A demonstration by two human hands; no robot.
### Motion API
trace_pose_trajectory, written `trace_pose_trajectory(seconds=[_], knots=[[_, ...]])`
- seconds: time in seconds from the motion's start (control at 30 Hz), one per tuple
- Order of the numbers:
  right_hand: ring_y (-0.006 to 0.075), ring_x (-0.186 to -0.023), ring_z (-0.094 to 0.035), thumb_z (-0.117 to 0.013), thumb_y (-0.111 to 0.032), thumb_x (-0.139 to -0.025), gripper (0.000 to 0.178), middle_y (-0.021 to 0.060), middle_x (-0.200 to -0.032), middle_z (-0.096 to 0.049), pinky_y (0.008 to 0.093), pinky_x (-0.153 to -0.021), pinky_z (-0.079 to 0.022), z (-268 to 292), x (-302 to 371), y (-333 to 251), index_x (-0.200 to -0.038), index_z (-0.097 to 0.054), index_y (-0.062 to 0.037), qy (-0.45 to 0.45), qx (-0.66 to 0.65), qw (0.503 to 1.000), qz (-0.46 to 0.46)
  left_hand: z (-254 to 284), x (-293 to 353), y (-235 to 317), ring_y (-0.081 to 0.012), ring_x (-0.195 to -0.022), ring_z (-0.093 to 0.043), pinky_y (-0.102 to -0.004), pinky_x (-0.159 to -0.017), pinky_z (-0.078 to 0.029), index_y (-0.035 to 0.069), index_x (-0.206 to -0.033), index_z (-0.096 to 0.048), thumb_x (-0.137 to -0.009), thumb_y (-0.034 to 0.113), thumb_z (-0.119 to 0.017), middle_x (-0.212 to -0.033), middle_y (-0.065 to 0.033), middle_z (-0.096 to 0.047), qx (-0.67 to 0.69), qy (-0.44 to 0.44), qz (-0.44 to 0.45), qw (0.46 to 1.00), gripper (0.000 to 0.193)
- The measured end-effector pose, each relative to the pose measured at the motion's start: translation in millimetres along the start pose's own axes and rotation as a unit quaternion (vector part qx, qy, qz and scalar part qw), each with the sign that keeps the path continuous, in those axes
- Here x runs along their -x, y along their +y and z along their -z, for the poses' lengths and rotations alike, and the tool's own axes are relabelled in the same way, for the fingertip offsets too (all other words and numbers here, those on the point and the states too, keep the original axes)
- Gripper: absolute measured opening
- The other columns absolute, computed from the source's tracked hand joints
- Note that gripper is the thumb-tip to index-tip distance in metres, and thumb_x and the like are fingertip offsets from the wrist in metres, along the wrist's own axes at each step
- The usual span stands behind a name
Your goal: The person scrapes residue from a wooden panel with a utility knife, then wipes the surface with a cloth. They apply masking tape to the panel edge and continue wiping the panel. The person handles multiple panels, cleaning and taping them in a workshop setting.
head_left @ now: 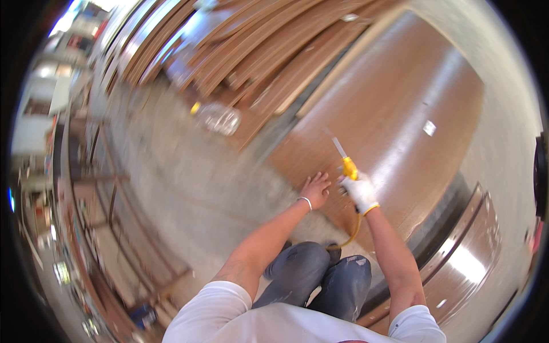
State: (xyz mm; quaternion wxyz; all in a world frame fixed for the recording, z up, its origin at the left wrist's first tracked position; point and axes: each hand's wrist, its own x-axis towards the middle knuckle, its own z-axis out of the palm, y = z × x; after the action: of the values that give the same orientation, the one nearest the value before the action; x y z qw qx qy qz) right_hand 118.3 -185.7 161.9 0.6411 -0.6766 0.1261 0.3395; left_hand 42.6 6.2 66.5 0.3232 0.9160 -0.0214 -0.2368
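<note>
My right hand [360,193], in a white work glove with a yellow cuff, is closed round a yellow air blow gun [349,167] with a long pale nozzle. The nozzle points away from me over a large brown wood-grain panel [377,108]. A yellow hose [355,230] hangs from the gun toward my knees. My bare left hand [315,190], with a white band at the wrist, rests with fingers spread on the panel's near left edge. A small white label [429,128] sits on the panel's right part.
Long brown boards [269,51] lie stacked at the far left. A clear plastic bottle with a yellow cap [220,118] lies beside them on the concrete floor [183,166]. Another glossy brown panel [463,257] is at the right. Metal racking [108,228] stands at the left.
</note>
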Motion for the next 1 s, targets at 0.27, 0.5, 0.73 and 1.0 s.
trace_pose_trajectory(seconds=[0.27, 0.5, 0.73, 1.0], knots=[[0.0361, -0.120, -0.068, -0.068, -0.023, -0.087, 0.087, 0.0194, -0.127, -0.071, 0.0475, -0.103, -0.053, -108, 17, 17, -0.165, -0.032, -0.0149, -0.117, 0.594, 0.795, -0.036, -47, 379, -35, -0.0350, -0.110, -0.073, -0.0410, -0.099, -0.056, 0.002, -0.115, -0.076, -0.099, 0.018, -0.060, -0.116, -0.0215, -0.076, 0.265, 0.119, 0.450, 0.845, 0.027], [0.0372, -0.156, -0.031, -0.065, -0.022, -0.087, 0.088, 0.0203, -0.167, -0.034, 0.0556, -0.125, -0.026, -226, 44, 77, -0.166, -0.028, -0.0134, -0.108, 0.676, 0.728, 0.021, 9, 612, 18, -0.0252, -0.098, -0.075, -0.0357, -0.091, -0.058, 0.002, -0.115, -0.077, -0.095, 0.011, -0.064, -0.105, -0.0172, -0.079, 0.240, 0.204, 0.596, 0.739, 0.025], [0.0366, -0.144, -0.051, -0.062, -0.022, -0.086, 0.069, 0.0179, -0.153, -0.057, 0.0496, -0.120, -0.039, -241, 58, 87, -0.154, -0.053, -0.0165, -0.206, 0.624, 0.752, -0.056, 3, 638, 78, -0.0359, -0.106, -0.074, -0.0420, -0.095, -0.057, 0.001, -0.117, -0.074, -0.095, 0.018, -0.064, -0.112, -0.0231, -0.076, 0.308, 0.196, 0.638, 0.678, 0.029], [0.0340, -0.108, -0.075, -0.068, -0.026, -0.090, 0.039, 0.0205, -0.116, -0.077, 0.0414, -0.096, -0.057, -111, 107, 108, -0.124, -0.077, -0.0119, -0.197, 0.632, 0.736, -0.143, 12, 602, 78, -0.0405, -0.119, -0.066, -0.0477, -0.104, -0.052, 0.000, -0.123, -0.068, -0.094, 0.019, -0.065, -0.126, -0.0243, -0.069, 0.300, 0.118, 0.620, 0.715, 0.035]])
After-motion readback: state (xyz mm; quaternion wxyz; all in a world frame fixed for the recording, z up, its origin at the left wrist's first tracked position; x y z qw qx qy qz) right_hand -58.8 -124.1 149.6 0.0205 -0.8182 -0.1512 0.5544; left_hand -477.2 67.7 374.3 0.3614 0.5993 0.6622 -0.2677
